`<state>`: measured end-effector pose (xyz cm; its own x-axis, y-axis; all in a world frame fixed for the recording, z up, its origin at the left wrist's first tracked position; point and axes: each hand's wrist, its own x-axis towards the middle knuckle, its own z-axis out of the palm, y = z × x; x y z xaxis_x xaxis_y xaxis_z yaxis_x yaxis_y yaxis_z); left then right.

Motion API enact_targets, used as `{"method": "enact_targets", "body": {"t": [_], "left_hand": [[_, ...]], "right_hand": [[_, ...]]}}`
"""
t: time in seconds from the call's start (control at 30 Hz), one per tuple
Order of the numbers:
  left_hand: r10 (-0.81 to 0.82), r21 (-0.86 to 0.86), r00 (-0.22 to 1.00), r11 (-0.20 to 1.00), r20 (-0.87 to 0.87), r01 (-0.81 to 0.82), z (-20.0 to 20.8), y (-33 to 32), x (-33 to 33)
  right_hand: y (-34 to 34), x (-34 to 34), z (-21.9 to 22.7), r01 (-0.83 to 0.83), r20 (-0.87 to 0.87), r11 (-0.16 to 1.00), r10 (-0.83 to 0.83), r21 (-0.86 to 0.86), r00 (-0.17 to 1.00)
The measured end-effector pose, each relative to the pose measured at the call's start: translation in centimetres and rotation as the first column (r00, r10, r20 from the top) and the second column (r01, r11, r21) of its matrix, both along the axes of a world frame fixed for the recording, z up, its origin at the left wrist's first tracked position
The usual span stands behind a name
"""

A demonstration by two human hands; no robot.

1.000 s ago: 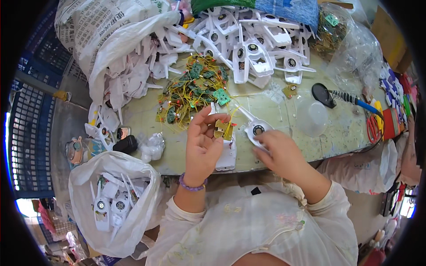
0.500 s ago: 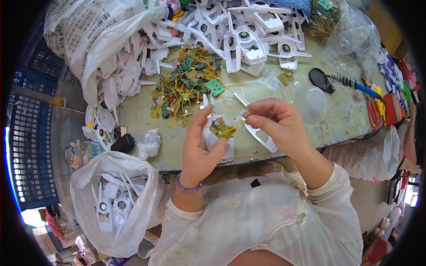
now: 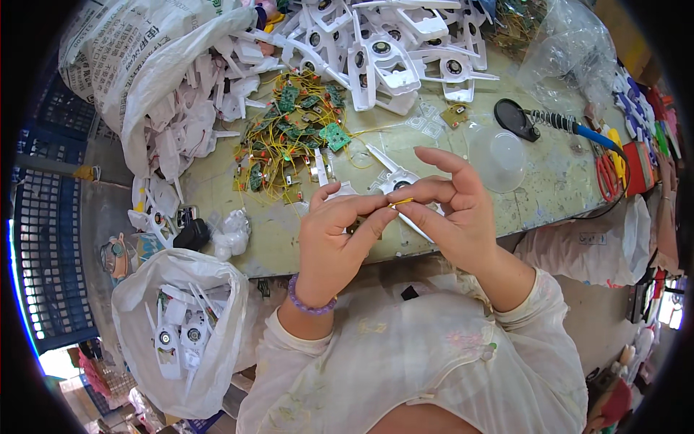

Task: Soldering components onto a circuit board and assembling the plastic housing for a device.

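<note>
Over the table's front edge, my two hands meet at the fingertips. My right hand pinches yellow wires between thumb and forefinger, its other fingers raised. Close against it, my left hand has thumb and forefinger closed on the same wires. A small circuit board lies mostly hidden behind my left fingers. Beyond the hands lie a white plastic shell with a long arm and a white frame with a round black part, partly covered by my right hand. Further off is a heap of green circuit boards with yellow wires.
White plastic frames pile up at the back, beside a large printed sack of white parts. On the right are a soldering iron in its coiled stand, a clear round dish and red-handled scissors. A white bag of parts hangs front left.
My left thumb and forefinger have closed and come over to my right fingertips at the wires. The circuit board, visible before, is now mostly covered. The view has shifted slightly.
</note>
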<state>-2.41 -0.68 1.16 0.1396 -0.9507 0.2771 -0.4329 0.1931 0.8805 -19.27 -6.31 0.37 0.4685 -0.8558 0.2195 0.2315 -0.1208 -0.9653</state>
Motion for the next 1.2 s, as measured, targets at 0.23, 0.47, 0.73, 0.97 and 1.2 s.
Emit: {"method": "enact_targets", "body": {"t": [0.23,0.47,0.73,0.97,1.2], "left_hand": [[-0.045,-0.014,0.972,0.999,0.232,0.050,0.1,0.2,-0.3],[-0.093,0.063,0.987,0.994,0.128,0.085,-1.5,0.5,-1.8],[-0.011,0.018,0.999,1.000,-0.046,0.011,-3.0,0.7,-1.4],[0.055,-0.011,0.981,0.998,0.186,-0.054,-2.9,0.6,-0.3],[0.046,0.067,0.948,0.995,0.314,-0.070,-3.1,-0.3,-1.4]], "right_hand": [[0.6,-0.8,-2.1,0.033,-0.063,0.997,-0.029,0.062,0.998],[1.7,-2.4,-3.0,0.036,-0.054,0.999,-0.037,-0.017,0.998],[-0.9,-6.3,-3.3,0.685,0.194,0.722,-0.661,-0.099,0.725],[-9.1,-18.6,-0.7,0.876,-0.063,0.350,-0.935,-0.332,0.350],[-9.6,-20.2,1.6,0.825,-0.232,0.230,-0.965,-0.517,0.123]]}}
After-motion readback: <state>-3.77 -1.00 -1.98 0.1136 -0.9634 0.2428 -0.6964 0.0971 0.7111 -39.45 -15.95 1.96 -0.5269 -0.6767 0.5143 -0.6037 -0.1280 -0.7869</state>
